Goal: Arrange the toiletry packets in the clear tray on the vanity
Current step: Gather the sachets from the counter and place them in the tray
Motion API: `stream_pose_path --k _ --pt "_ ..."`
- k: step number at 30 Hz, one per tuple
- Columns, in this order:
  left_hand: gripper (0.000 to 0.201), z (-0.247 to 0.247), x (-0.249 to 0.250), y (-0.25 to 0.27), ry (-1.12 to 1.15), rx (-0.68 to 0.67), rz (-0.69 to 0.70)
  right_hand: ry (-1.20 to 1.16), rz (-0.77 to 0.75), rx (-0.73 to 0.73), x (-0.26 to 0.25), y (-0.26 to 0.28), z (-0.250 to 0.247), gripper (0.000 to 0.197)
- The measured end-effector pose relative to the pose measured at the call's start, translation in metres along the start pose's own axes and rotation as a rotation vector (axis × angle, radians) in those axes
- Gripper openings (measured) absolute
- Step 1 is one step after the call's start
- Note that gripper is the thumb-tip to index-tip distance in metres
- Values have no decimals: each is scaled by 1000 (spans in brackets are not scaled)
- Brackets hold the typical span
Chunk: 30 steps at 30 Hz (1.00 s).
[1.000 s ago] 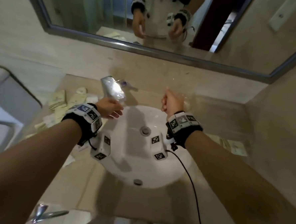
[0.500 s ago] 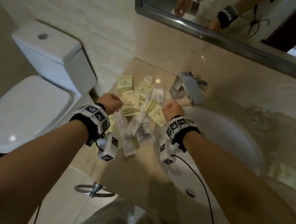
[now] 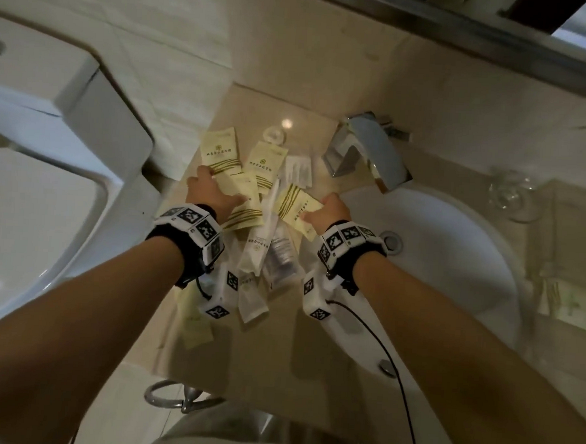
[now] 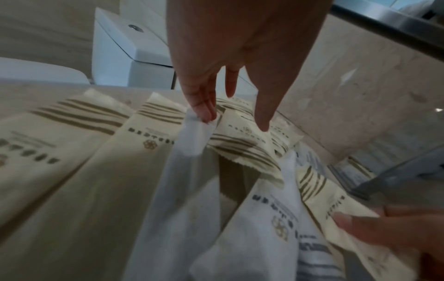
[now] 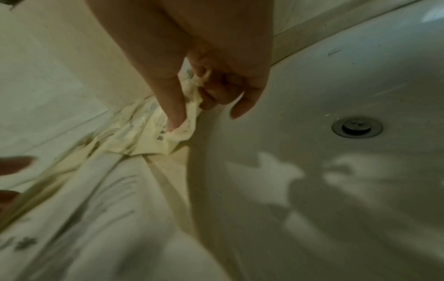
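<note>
Packets (image 3: 252,198) lie scattered mid-frame on the counter (image 3: 277,351), left of the sink (image 3: 455,238). Your left hand (image 3: 214,196) rests straight-fingered on them. Your right hand (image 3: 330,212) pinches one yellow packet (image 3: 296,205).

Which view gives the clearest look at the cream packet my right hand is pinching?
The head view: the cream packet shows almost whole, stripes and print visible, with the right hand at its near edge. The right wrist view shows only its crumpled corner between thumb and fingers. The left wrist view catches it at the frame's lower right, blurred.
</note>
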<state>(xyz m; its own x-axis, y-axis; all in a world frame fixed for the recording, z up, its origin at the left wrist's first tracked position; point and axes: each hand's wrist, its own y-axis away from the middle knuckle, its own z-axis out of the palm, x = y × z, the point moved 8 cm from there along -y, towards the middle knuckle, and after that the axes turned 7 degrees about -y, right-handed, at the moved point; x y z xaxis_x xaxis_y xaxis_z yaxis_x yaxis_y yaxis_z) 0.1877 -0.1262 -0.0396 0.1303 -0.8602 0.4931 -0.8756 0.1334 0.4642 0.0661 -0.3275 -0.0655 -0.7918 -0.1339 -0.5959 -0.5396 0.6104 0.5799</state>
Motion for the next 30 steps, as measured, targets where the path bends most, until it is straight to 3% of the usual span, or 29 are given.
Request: stream_pose_path --k 5,11,14,16,18,27,30 --pt "88 12 3 -11 -68 -29 -22 -190 -85 37 -16 3 -11 15" --pt "99 12 2 -17 -146 -8 20 -239 -190 3 -32 12 -21 30" --pt "75 10 3 -14 -48 -6 2 -317 -196 -15 -34 18 -27 21" --pt "43 6 7 -8 -24 28 20 -363 -198 -35 -35 24 -29 31" --pt "32 0 15 -3 -1 66 79 -398 -210 -24 -35 27 -31 37" --pt "36 -52 51 18 230 135 265 -422 -319 -49 -62 53 -53 31" --pt "53 -63 70 31 318 126 325 -323 -420 -17 -78 63 -69 30"
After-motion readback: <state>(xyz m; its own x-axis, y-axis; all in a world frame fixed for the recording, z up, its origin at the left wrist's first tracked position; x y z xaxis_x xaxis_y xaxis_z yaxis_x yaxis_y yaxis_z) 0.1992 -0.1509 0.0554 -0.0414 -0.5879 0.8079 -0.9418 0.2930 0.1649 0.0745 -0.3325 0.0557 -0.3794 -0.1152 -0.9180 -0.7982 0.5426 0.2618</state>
